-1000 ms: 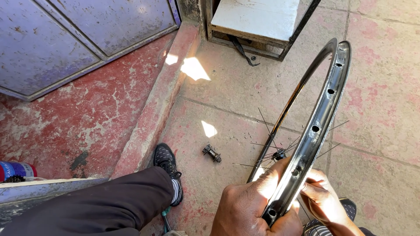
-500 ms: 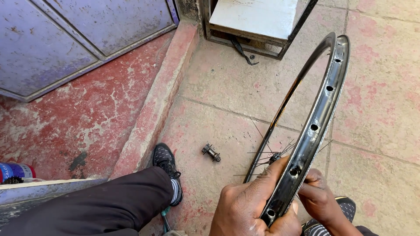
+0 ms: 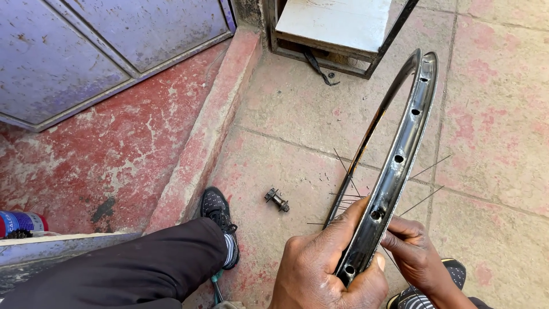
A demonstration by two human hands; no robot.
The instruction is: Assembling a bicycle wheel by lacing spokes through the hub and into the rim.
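At near right, the rim (image 3: 400, 154) has tilted little; left hand (image 3: 326, 269) stays wrapped around it, right hand (image 3: 417, 254) fingers pinching a spoke (image 3: 426, 200).

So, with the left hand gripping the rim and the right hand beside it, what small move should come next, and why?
Probably the right hand should push its thin spoke toward the nearest hole in the rim: the left hand holds the rim upright, and loose spokes lie below on the floor.
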